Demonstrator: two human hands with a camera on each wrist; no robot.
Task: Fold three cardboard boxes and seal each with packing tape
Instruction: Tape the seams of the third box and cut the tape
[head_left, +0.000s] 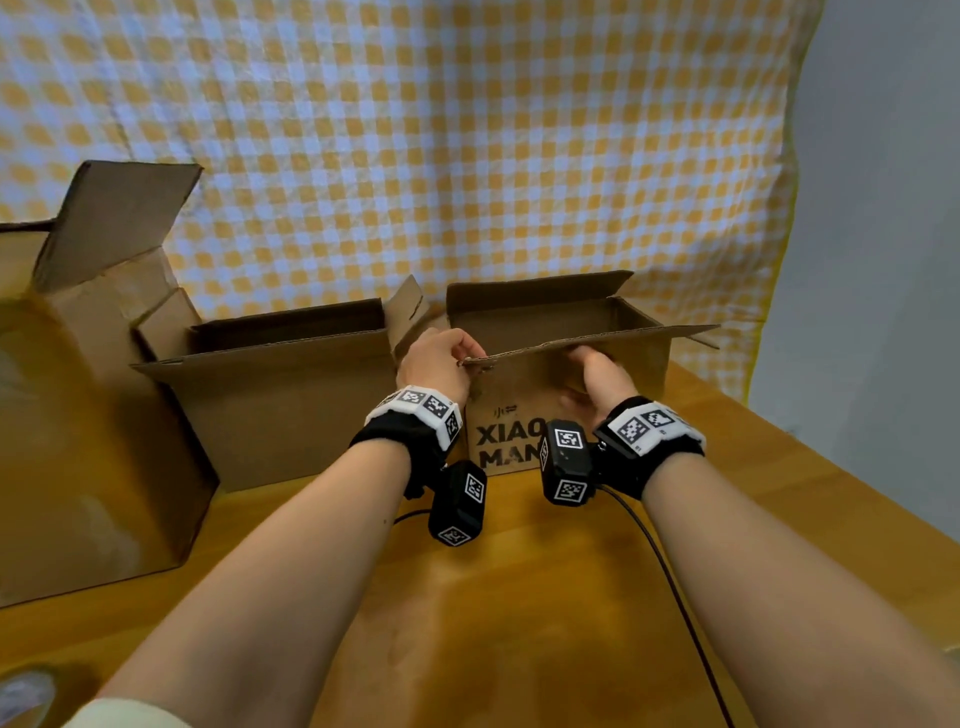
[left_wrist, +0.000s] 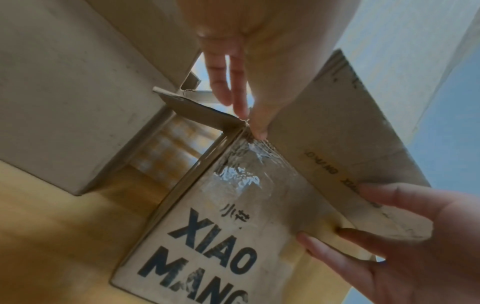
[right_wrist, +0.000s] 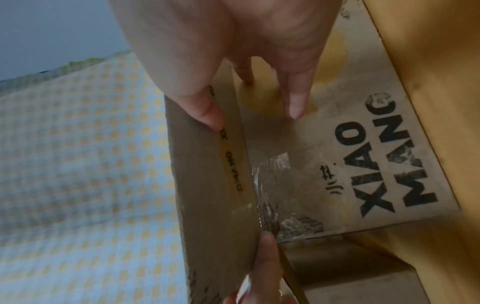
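Note:
The brown box printed XIAO MANG (head_left: 501, 415) stands open-topped on the wooden table (head_left: 519, 597). Its near flap (head_left: 623, 338) sticks out roughly level toward me. My left hand (head_left: 441, 364) pinches that flap's left corner; in the left wrist view my left hand (left_wrist: 249, 119) has its thumb at that corner. My right hand (head_left: 597, 374) is under the flap with straight fingers. In the right wrist view the right hand (right_wrist: 252, 115) has its thumb on the flap's underside and its fingers on the front wall. Crinkled clear tape (left_wrist: 241, 174) is stuck near the corner.
A second open box (head_left: 291, 405) stands just left of this one, and a larger open box (head_left: 78, 415) stands at the far left. A tape roll (head_left: 26, 696) lies at the near left edge. A yellow checked cloth (head_left: 467, 156) hangs behind. A black cable (head_left: 675, 587) crosses the table.

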